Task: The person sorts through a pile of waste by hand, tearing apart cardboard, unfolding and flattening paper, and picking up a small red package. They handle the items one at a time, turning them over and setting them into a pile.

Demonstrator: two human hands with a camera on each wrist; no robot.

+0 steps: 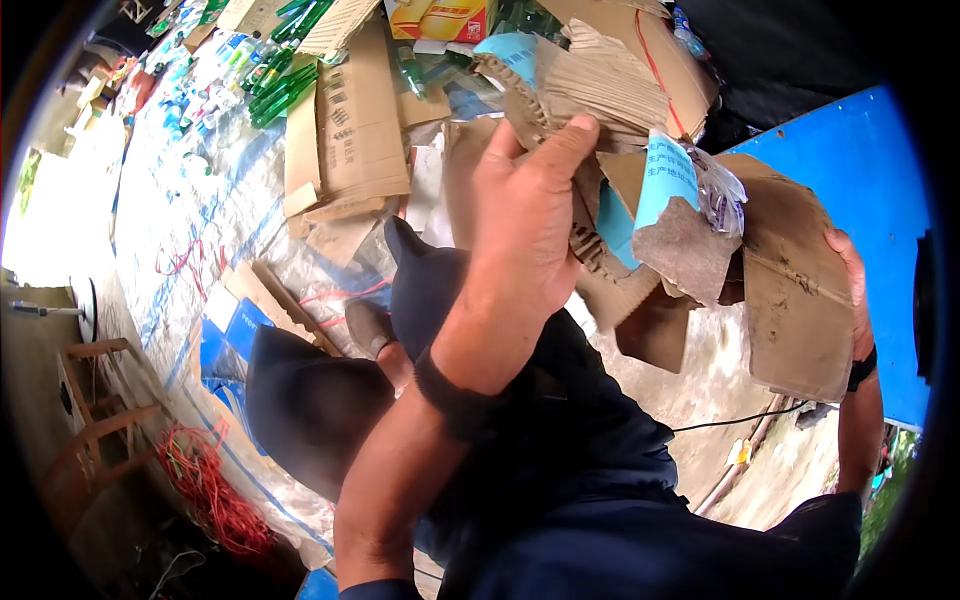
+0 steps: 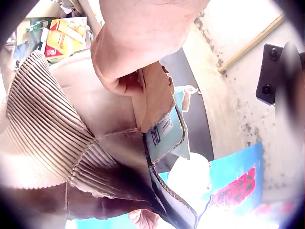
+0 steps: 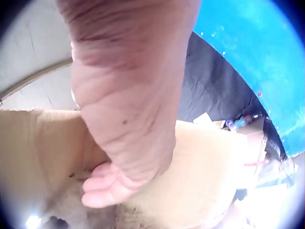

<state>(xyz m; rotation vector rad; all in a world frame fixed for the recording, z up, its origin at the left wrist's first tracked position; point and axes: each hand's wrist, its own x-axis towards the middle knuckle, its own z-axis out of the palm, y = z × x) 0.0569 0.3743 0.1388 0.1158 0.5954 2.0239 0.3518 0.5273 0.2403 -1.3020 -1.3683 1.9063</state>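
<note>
Torn brown cardboard [image 1: 795,320] is held up between both hands, in front of the body. My left hand [image 1: 525,215] pinches a ragged upper edge of it, thumb on top. In the left wrist view, ripped-open corrugated ribs [image 2: 43,119] spread beside that hand. A light-blue printed flap [image 1: 668,180] with clear tape hangs from the torn part. At the far side my right hand [image 1: 853,285] grips the cardboard's outer edge. The right wrist view has its curled fingers [image 3: 107,186] against the brown panel [image 3: 205,171].
Flattened boxes [image 1: 350,130] and green bottles [image 1: 285,90] lie on the sheeted ground ahead. Clear bottles [image 1: 215,80] are heaped at the far left. A blue panel [image 1: 850,170] stands at the right. Red string [image 1: 215,490] and a wooden stool [image 1: 105,400] are at the lower left.
</note>
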